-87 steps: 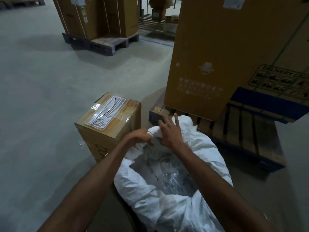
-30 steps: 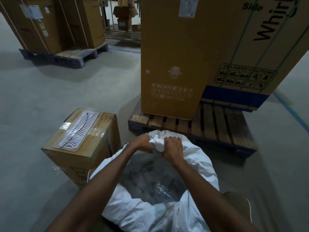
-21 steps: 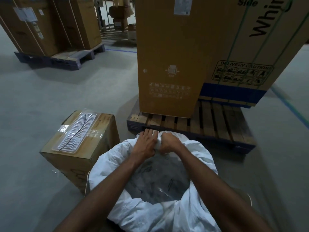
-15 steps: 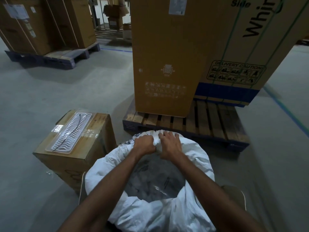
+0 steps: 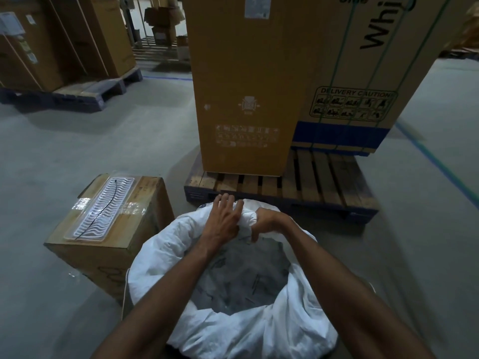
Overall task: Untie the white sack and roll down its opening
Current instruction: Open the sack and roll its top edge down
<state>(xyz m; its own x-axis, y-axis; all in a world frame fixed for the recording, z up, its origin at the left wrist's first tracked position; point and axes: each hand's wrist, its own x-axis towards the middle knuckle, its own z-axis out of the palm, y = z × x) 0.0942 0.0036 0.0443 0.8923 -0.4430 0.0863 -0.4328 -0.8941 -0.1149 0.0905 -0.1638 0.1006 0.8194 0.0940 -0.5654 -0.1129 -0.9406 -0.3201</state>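
The white sack (image 5: 261, 330) stands on the floor right below me with its mouth wide open. Its rim is bunched into a thick roll all around. Inside lies a clear plastic liner with dark small parts under it. Both hands work the far edge of the rim. My left hand (image 5: 224, 220) lies on the rolled cloth with its fingers spread and the thumb pinching the fabric. My right hand (image 5: 264, 221) is fisted around a bunch of the same rim just to the right. A thin white cord (image 5: 125, 294) hangs down the sack's left side.
A small cardboard box (image 5: 108, 229) with a taped plastic packet on top stands against the sack's left. A wooden pallet (image 5: 298, 187) carrying a tall cardboard appliance box (image 5: 248, 81) is just beyond the sack. More boxes on pallets (image 5: 64, 47) stand far left. Grey floor lies around.
My left hand has gone from a closed grip to spread fingers laid over the rim. My right hand has kept its fist on the far edge. The view has shifted slightly.
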